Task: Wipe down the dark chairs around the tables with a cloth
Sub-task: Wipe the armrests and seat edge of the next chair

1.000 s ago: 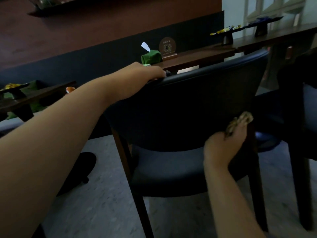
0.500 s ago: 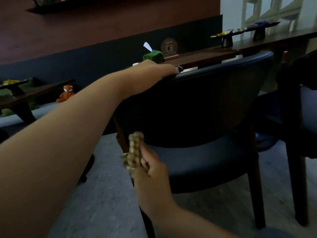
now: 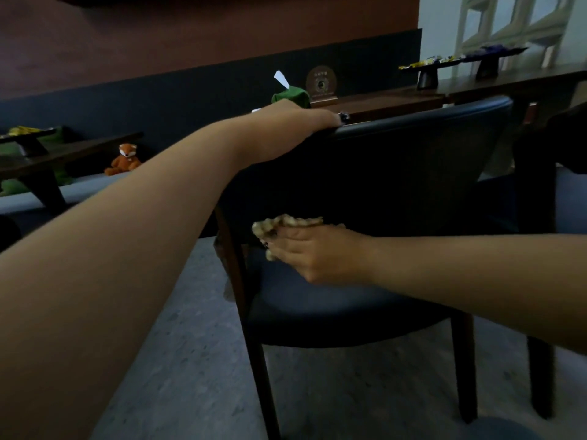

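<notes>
Looking from the left of the dark chair point(image 3: 397, 173), I see a low table point(image 3: 73, 154) far out to its left with a dark stand point(image 3: 28, 144) on it, and a small orange fox toy point(image 3: 122, 160) sitting just beyond that table's right end. My left arm runs up across the view to the chair, and my left hand point(image 3: 298, 125) lies over the left end of its curved top rail, fingers curled over the edge and gripping it. Behind that hand, past the chair back, a green tissue holder point(image 3: 290, 96) with a white tissue sticking up stands on the long table point(image 3: 390, 101), with a round wooden plaque point(image 3: 320, 82) just to its right. Lower down, below the chair's backrest and above the left rear part of the seat, my right hand point(image 3: 314, 252) holds the cloth point(image 3: 282, 225), a pale bunched rag pinched in my curled fingers; the rag sits at the lower edge of the backrest near the chair's left rear leg point(image 3: 235, 268), though I cannot tell if it actually touches the upholstery. My right forearm crosses over the seat from the right. Further right of the chair, another dark stand point(image 3: 427, 79) carries wrapped items on the long table, and a second dark chair point(image 3: 559, 173) stands just beside the first.
</notes>
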### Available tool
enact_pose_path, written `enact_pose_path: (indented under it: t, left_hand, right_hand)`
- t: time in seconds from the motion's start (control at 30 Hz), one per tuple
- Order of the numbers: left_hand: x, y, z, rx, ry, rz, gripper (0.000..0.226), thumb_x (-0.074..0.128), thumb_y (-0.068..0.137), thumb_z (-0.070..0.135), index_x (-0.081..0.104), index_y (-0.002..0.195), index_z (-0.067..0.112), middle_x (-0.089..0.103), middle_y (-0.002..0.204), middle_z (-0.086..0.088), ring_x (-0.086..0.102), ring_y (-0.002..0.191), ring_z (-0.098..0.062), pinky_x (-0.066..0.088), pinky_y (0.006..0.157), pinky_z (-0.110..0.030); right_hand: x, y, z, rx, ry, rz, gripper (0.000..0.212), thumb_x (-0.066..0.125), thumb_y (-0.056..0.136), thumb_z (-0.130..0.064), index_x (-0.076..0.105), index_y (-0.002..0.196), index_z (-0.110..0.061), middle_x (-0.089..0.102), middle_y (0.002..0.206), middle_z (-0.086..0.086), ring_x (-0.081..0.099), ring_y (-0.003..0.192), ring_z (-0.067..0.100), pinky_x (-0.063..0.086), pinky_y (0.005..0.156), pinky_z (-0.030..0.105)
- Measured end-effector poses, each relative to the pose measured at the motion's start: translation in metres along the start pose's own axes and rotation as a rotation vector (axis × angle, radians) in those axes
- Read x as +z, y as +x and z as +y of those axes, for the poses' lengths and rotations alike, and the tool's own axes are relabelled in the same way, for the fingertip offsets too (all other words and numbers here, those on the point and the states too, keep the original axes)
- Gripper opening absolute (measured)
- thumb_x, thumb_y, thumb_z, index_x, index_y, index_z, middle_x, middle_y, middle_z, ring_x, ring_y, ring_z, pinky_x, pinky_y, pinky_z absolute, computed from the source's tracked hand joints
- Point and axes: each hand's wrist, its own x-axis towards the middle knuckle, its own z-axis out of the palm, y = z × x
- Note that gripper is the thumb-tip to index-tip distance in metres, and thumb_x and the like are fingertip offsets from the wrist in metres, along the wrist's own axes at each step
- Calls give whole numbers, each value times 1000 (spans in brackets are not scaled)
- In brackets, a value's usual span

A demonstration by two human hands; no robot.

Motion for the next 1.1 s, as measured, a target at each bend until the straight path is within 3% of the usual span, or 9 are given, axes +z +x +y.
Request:
enact_pose_path:
  t: [0.27, 0.33, 0.43, 0.57, 0.73, 0.8, 0.93, 1.03, 1.1]
  left_hand:
    - [-4, 6, -5, 35, 66, -11, 39, 55, 85, 61, 69, 90, 25, 71, 73, 9, 65, 62, -3, 47, 61, -23]
    - [-4, 7, -7, 43, 32, -11, 39, 57, 81, 61, 70, 88, 25, 71, 73, 8, 66, 64, -6, 49, 66, -27]
    - [-6, 3, -5, -22, -81, -65, 38, 61, 79, 58, 72, 85, 22, 72, 82, 1, 66, 74, -15, 50, 75, -32]
    - [-20, 1, -3, -113, -217, -142, 53, 47, 89, 57, 77, 78, 15, 70, 82, -8, 61, 68, -20, 46, 66, -28]
    - [-39, 1, -43, -45, 207, 121, 43, 45, 99, 40, 71, 73, 19, 66, 84, -6, 57, 74, -15, 42, 71, -28]
    - [-45, -1, -73, 8, 289, 180, 34, 47, 99, 31, 69, 76, 18, 65, 92, -7, 58, 81, -15, 40, 73, -26]
    - [-43, -8, -107, 29, -470, 214, 38, 45, 93, 37, 80, 84, 23, 75, 94, -4, 70, 90, -18, 54, 81, -28]
    - [-27, -17, -112, 121, -631, 426, 37, 46, 97, 23, 80, 81, 23, 75, 84, 2, 71, 82, -11, 53, 65, -19]
    - [-16, -28, -119, 175, -615, 547, 34, 41, 100, 15, 75, 102, 14, 74, 98, 1, 69, 93, -9, 53, 70, -17]
  right_hand:
    - [-17, -138, 36, -56, 224, -49, 38, 38, 95, -10, 60, 125, -2, 53, 136, 12, 54, 123, 29, 33, 108, 44]
    - [-28, -156, 46, 15, 188, 4, 40, 51, 92, -10, 55, 131, -3, 46, 142, 13, 46, 131, 29, 32, 111, 47]
    - [-46, -137, 69, 224, 248, 173, 40, 37, 102, -8, 43, 141, -3, 38, 149, 15, 32, 140, 32, 24, 115, 49]
    - [-45, -86, 71, 374, 232, 364, 36, 39, 100, -5, 51, 134, -2, 45, 142, 17, 38, 135, 36, 27, 114, 49]
    - [-22, -83, 24, 32, 217, 69, 34, 57, 90, -15, 62, 122, -5, 61, 127, 10, 57, 120, 25, 46, 101, 38]
    - [-24, -74, 25, 55, 233, 95, 35, 58, 90, -12, 60, 123, -1, 60, 129, 12, 54, 123, 28, 46, 101, 39]
    - [-50, -26, 69, 364, 211, 366, 33, 43, 99, -2, 53, 130, 4, 52, 136, 22, 43, 131, 36, 34, 110, 49]
    - [-57, 14, 84, 471, 129, 383, 29, 46, 99, -3, 60, 123, 3, 58, 129, 21, 51, 125, 36, 41, 104, 49]
    - [-47, 26, 57, 398, 105, 324, 30, 45, 96, -3, 63, 119, 3, 61, 125, 20, 54, 121, 35, 44, 101, 47]
